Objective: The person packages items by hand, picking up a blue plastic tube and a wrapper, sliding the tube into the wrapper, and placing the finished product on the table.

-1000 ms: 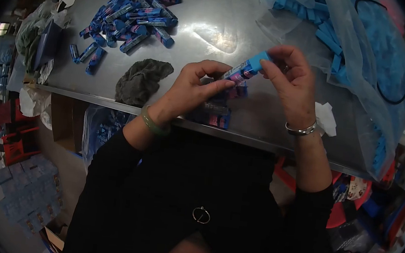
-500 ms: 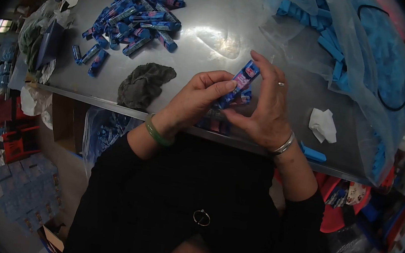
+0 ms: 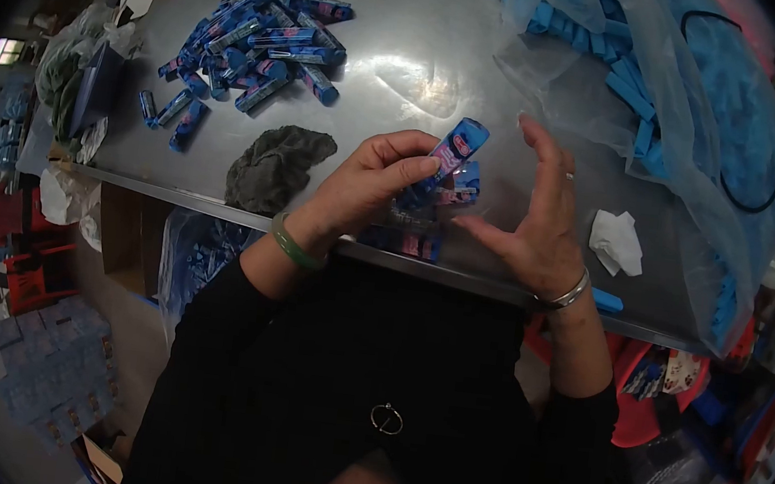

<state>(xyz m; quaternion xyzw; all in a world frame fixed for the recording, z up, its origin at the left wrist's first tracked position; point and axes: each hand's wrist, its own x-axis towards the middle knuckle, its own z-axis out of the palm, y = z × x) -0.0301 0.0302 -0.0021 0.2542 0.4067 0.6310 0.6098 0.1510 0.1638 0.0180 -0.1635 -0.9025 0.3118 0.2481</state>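
A blue wrapped tube with pink print [image 3: 457,147] is pinched between the thumb and fingers of my left hand [image 3: 374,175], tilted up to the right. To the right of it, my right hand [image 3: 543,220] is spread, thumb and fingers wide apart, touching nothing. Under and beside the held tube lie blue and pink wrappers [image 3: 463,186] on the metal table [image 3: 394,13]; part of them is hidden by my left hand. A crumpled dark cloth [image 3: 276,167] lies left of my left hand.
A heap of blue wrapped tubes [image 3: 262,41] is at the upper left. Clear plastic bags with light blue pieces [image 3: 630,83] cover the right side. A white crumpled tissue [image 3: 616,242] and a light blue piece [image 3: 606,300] lie near the right front edge.
My right hand has let go of the tube's ends and moved off to the right, opening wider. The tube stays in my left hand, shifted slightly left.
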